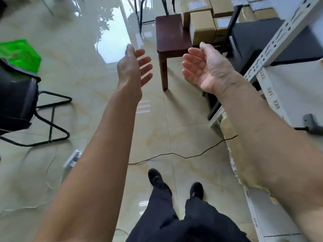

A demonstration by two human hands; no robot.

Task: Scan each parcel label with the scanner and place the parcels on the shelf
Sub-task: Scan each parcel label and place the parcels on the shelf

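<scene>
My left hand and my right hand reach out in front of me, palms facing each other, fingers spread, nothing held. Ahead of them, several brown cardboard parcels with white labels sit stacked on and behind a dark red wooden stool. The grey scanner lies on the white shelf at the right, its black cable trailing across the floor. Both hands hover above the floor, short of the parcels.
A white perforated shelf post runs diagonally at the upper right. A black chair with a metal frame stands at the left, a green box behind it. A white power strip lies on the glossy tiled floor. My feet are below.
</scene>
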